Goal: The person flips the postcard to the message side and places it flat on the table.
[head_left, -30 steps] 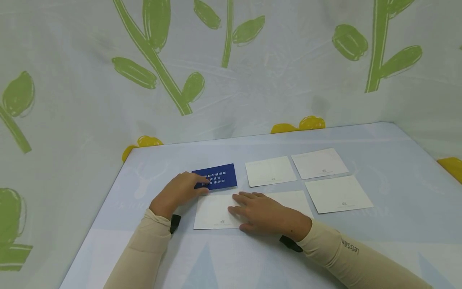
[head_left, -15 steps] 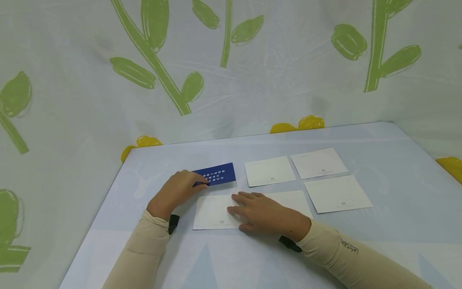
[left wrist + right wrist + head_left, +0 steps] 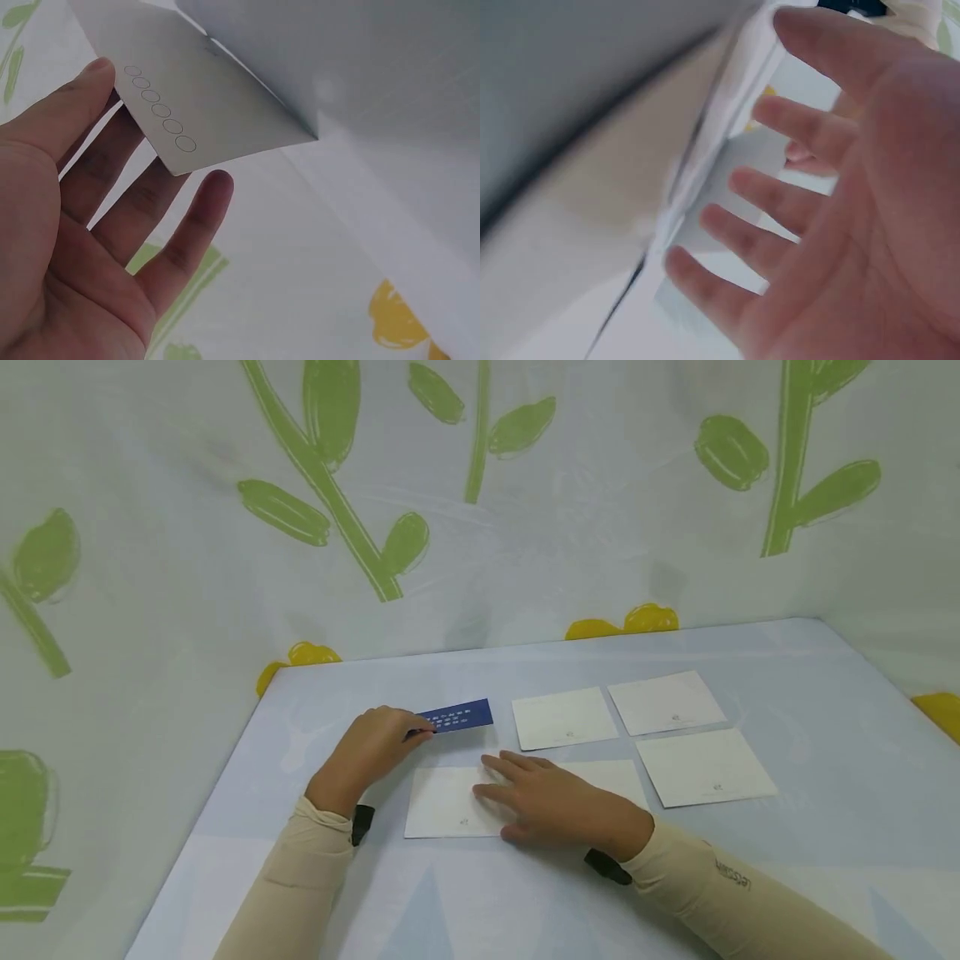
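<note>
A dark blue postcard [image 3: 463,717] with white lettering is pinched by its left end in my left hand [image 3: 371,750], tilted with its near edge off the table. Its pale underside [image 3: 217,112] in the left wrist view bears a row of small circles, with the thumb [image 3: 75,94] along one edge. My right hand [image 3: 558,802] lies with fingers spread over two white cards side by side, the left one [image 3: 442,802] and the partly covered right one [image 3: 611,777]. From the right wrist view its fingers [image 3: 772,195] look extended, holding nothing.
Behind and right of my right hand lie three more white cards: one at the back middle [image 3: 566,718], one at the back right [image 3: 667,703], one nearer [image 3: 708,768]. The pale blue table [image 3: 487,902] meets a leaf-patterned curtain [image 3: 562,552] at the back.
The blue postcard has been lifted and tilted up from the table by my left hand, its near edge rising. My right hand stays on the white cards.
</note>
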Tool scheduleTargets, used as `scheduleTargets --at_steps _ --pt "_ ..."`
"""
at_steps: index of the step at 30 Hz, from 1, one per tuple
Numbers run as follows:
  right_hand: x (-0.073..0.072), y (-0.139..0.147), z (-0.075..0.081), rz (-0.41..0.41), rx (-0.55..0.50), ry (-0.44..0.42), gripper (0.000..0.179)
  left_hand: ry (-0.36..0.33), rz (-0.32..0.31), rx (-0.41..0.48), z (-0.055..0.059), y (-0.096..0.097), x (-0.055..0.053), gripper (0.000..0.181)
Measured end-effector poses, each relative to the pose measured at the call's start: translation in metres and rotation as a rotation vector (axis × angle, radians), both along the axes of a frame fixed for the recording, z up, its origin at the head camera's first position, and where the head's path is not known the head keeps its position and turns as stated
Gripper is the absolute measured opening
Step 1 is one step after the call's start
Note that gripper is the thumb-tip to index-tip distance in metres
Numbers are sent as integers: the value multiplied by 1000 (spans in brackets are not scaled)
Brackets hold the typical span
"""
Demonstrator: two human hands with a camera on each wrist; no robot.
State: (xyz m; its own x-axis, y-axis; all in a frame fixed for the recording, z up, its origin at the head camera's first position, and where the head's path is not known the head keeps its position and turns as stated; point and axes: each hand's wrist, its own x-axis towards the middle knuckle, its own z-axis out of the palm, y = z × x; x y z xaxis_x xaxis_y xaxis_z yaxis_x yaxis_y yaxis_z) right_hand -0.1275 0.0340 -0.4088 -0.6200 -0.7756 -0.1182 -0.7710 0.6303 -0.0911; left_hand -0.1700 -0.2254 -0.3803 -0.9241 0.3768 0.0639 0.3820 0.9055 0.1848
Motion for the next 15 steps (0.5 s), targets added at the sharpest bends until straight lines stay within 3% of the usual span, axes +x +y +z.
scheduleTargets --at_steps 3,9,15 --pt "-7 1 11 -66 -69 -8 57 24 -9 13 -1 0 -1 18" --pt "-35 -9 36 -274 -167 108 43 70 -19 17 -1 -2 -1 18" --pt "-60 -20 40 -313 -189 143 41 88 -23 6 -1 -3 0 18"
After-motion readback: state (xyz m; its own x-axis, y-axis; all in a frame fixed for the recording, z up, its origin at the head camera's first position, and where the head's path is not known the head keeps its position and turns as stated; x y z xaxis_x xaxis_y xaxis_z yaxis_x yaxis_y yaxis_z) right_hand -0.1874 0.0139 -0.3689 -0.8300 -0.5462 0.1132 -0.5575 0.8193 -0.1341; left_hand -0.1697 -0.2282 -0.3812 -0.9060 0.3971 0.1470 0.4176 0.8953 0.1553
